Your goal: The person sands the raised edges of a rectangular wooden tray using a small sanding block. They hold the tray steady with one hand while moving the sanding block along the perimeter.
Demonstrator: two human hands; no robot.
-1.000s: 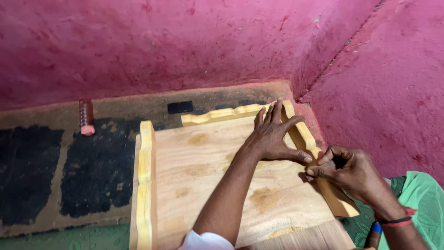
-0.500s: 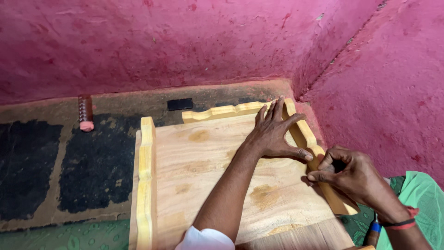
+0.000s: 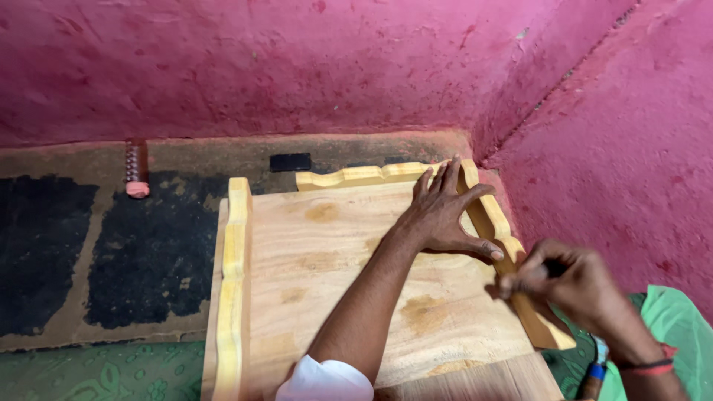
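A pale wooden board (image 3: 327, 260) lies on the floor, framed by wavy-edged yellow trim strips on its left (image 3: 236, 260), far (image 3: 364, 176) and right (image 3: 494, 223) sides. My left hand (image 3: 444, 212) rests flat with fingers spread on the board's far right corner, its thumb against the right trim strip. My right hand (image 3: 568, 282) is closed around a small dark object pressed to the same strip, just below the thumb; the object is mostly hidden by the fingers.
A small reddish ridged cylinder (image 3: 136, 167) lies on the floor at the far left. A dark flat rectangle (image 3: 290, 161) sits beyond the board. Pink walls (image 3: 356, 67) meet in a corner close behind and right. Green cloth (image 3: 679, 334) is at lower right.
My right hand has slid a little nearer along the right trim strip. My left hand has stayed flat in the same place.
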